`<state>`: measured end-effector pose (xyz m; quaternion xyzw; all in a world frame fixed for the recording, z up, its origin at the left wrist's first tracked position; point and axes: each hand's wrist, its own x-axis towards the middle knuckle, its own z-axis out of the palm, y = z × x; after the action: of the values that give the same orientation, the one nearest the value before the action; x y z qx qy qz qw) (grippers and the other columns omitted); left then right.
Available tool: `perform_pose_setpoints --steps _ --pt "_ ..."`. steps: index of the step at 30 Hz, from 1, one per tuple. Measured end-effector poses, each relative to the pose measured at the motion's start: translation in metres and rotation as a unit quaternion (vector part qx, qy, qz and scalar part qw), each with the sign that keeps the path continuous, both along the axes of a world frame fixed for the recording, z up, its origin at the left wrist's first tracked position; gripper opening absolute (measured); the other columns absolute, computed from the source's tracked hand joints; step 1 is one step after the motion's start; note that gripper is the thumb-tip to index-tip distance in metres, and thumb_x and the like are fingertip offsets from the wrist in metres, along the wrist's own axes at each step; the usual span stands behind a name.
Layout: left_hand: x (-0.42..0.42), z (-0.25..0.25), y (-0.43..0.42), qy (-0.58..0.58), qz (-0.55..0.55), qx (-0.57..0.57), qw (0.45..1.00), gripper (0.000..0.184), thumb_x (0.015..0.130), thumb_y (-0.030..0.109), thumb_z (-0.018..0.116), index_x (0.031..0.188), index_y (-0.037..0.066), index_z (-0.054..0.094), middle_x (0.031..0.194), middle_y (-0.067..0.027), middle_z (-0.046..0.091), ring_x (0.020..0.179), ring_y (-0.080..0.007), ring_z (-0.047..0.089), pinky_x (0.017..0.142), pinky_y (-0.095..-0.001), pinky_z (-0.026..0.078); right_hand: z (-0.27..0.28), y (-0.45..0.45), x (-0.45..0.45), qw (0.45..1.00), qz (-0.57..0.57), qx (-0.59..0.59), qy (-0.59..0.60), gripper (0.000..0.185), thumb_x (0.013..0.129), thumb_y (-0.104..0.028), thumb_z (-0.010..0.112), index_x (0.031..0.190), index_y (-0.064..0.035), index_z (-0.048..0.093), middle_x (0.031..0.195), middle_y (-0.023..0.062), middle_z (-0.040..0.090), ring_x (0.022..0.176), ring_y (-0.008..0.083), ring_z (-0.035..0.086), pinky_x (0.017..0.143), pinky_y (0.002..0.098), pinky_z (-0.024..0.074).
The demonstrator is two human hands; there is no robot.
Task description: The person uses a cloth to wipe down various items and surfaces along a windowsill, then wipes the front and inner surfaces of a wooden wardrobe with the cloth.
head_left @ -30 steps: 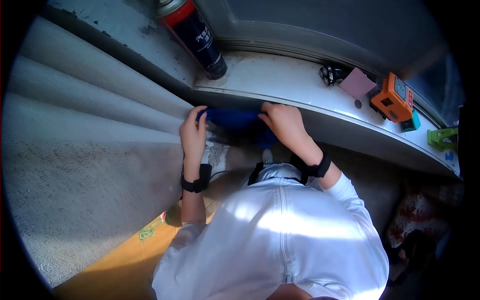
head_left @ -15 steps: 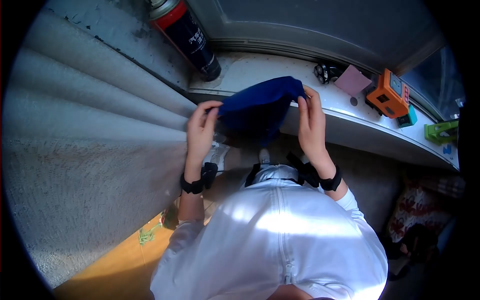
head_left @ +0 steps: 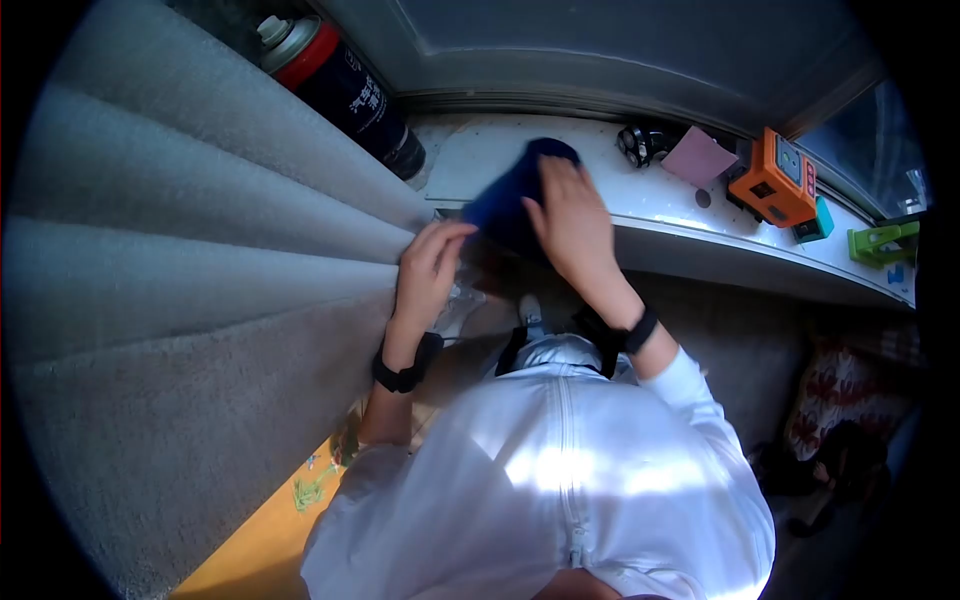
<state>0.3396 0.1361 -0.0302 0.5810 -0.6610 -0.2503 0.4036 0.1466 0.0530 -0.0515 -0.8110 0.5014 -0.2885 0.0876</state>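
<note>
Fingers of your left hand [head_left: 426, 278] pinch the blue cloth [head_left: 508, 205] near the windowsill [head_left: 455, 150]; your right hand [head_left: 578, 222] covers it, grip unclear. It's in hand, not yet set down.

pale curtain [head_left: 210, 190] at left, dark can [head_left: 355, 100] with red band beside it, black gadget [head_left: 637, 146] near a pink square [head_left: 698, 157], orange device [head_left: 775, 185] beside teal block [head_left: 817, 222], green clip [head_left: 880, 244] farther right
</note>
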Motion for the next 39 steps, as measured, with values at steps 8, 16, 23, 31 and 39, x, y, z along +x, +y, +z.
perform_pose_setpoints --steps 8,16,23,31,39 --pt "-0.002 -0.005 0.001 -0.037 0.045 -0.013 0.998 0.017 0.090 0.000 0.053 0.104 0.003 0.063 0.097 -0.0138 0.062 0.088 -0.0282 0.062 0.076 -0.0313 0.049 -0.006 -0.016 0.046 0.997 0.068 -0.024 -0.014 0.063 0.081 -0.035 0.064 0.128 0.0044 0.048 0.128 0.0219 0.053 0.125 0.0350 0.046 0.111 0.0442 0.0293" --pt "-0.023 -0.023 -0.014 -0.077 0.002 -0.110 0.991 0.020 0.090 0.003 0.056 0.109 0.005 0.063 0.102 -0.0143 0.063 0.098 -0.0308 0.062 0.092 -0.0398 0.048 -0.001 0.018 -0.017 0.998 -0.042 -0.011 0.054 0.066 0.085 -0.041 0.061 0.131 0.0040 0.046 0.130 0.0220 0.051 0.125 0.0344 0.047 0.110 0.0433 0.0301" --pt "-0.028 -0.030 -0.020 -0.231 0.042 -0.103 0.967 0.036 0.091 0.005 0.051 0.127 0.006 0.055 0.120 -0.0214 0.056 0.115 -0.0383 0.053 0.107 -0.0466 0.035 -0.014 -0.023 0.042 0.995 0.087 -0.038 -0.001 0.058 0.084 -0.035 0.056 0.129 0.0018 0.050 0.130 0.0205 0.053 0.126 0.0325 0.047 0.112 0.0428 0.0274" --pt "-0.060 -0.021 -0.031 -0.273 0.001 -0.063 0.960 0.042 0.093 0.011 0.046 0.131 -0.007 0.045 0.125 -0.0283 0.052 0.124 -0.0397 0.046 0.109 -0.0458 0.031 -0.001 -0.006 0.010 0.999 0.008 -0.021 0.023 0.054 0.084 -0.025 0.056 0.130 0.0034 0.048 0.128 0.0216 0.053 0.123 0.0337 0.049 0.109 0.0419 0.0317" --pt "-0.044 -0.027 -0.047 -0.308 0.072 -0.038 0.948 0.048 0.093 0.010 0.043 0.137 -0.008 0.036 0.133 -0.0311 0.045 0.124 -0.0432 0.044 0.108 -0.0433 0.033 -0.022 -0.044 0.049 0.993 0.073 -0.093 -0.030 0.045 0.087 -0.024 0.051 0.121 0.0053 0.055 0.123 0.0204 0.058 0.120 0.0335 0.051 0.108 0.0433 0.0321"
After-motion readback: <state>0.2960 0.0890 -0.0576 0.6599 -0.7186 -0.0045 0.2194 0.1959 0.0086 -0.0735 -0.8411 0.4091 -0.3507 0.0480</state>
